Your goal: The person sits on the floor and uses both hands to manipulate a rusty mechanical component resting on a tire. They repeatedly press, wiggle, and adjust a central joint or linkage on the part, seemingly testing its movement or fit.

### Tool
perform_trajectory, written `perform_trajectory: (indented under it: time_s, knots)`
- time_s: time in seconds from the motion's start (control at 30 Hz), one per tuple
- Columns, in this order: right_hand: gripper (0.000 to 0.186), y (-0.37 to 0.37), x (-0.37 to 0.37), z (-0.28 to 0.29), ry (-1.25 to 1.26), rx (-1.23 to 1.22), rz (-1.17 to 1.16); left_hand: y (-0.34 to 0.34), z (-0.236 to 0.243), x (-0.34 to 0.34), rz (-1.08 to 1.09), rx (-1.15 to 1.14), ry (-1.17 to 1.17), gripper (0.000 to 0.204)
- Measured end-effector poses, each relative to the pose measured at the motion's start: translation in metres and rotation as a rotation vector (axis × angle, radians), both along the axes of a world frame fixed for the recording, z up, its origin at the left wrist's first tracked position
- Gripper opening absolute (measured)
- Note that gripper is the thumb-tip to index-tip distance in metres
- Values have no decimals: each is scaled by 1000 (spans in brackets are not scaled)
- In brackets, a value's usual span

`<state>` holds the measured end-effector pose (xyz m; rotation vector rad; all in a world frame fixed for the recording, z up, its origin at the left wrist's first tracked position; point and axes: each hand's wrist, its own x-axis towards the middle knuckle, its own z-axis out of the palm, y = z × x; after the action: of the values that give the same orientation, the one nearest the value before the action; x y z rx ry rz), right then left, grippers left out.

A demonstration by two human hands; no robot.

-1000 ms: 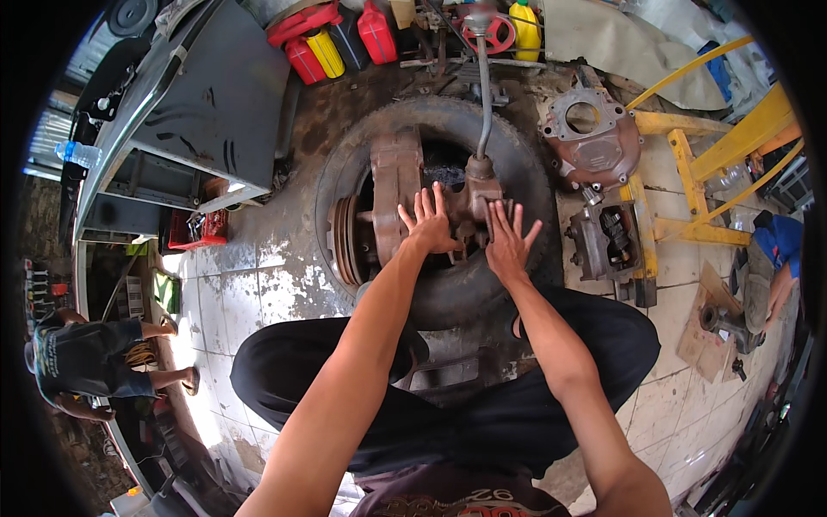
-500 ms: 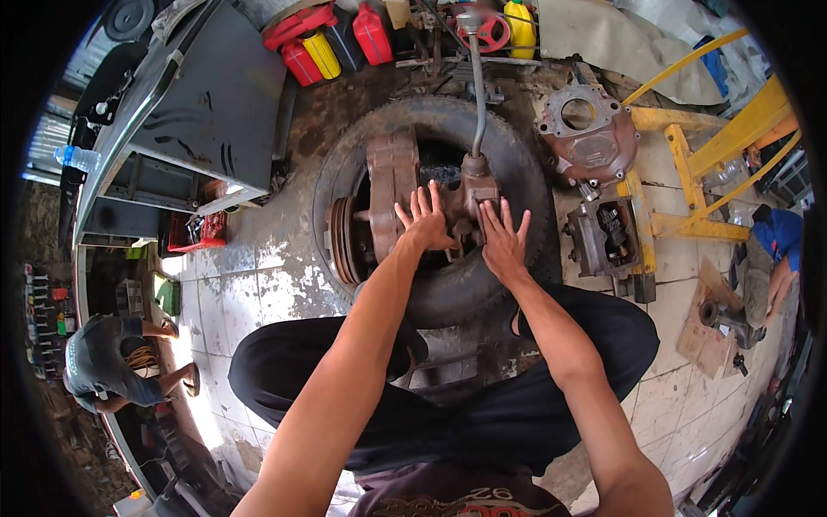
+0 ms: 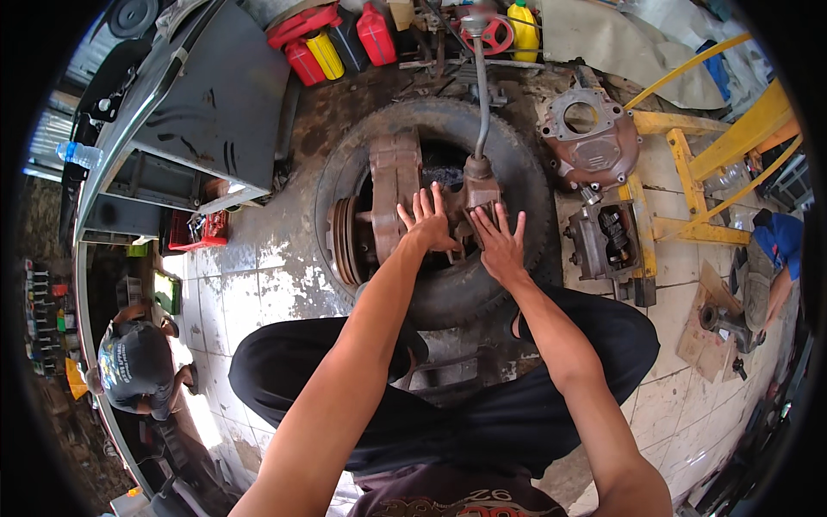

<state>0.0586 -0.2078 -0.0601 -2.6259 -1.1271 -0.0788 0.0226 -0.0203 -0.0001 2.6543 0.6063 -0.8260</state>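
Observation:
A rusty brown gear housing [image 3: 393,159] rests inside a large tyre [image 3: 435,306], with a grooved disc [image 3: 343,241] on its left and a long bent metal lever [image 3: 482,95] rising from its right part. My left hand [image 3: 426,224] lies on the middle of the housing, open, fingers spread. Just right of it, my right hand [image 3: 501,241] is also open, its fingers stretched over the block beneath the lever. What lies under my palms is hidden.
Right are a bell housing [image 3: 594,146], an open casing [image 3: 607,241], a yellow stand [image 3: 706,224] and a person in blue [image 3: 780,241]. A co-worker [image 3: 138,362] crouches left near a metal cabinet [image 3: 207,103] and red crate [image 3: 194,237]. Jerrycans [image 3: 375,34] line the back.
My right hand has shifted slightly left; my left hand stays about where it was. The co-worker at the left has moved inward from the edge and bent down into a crouch.

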Motion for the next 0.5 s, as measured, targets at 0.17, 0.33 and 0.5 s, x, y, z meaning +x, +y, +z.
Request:
perform_trajectory:
  time_s: [0.17, 0.33, 0.5]
  knots:
    - [83, -2, -1, 0, 21, -9, 20, -1, -1, 0, -3, -10, -11, 154]
    - [84, 0, 1, 0, -2, -17, -89, -1, -2, 0, 1, -1, -13, 154]
    - [81, 0, 0, 8, 13, -24, -96, 1, -2, -2, 6, 10, -3, 154]
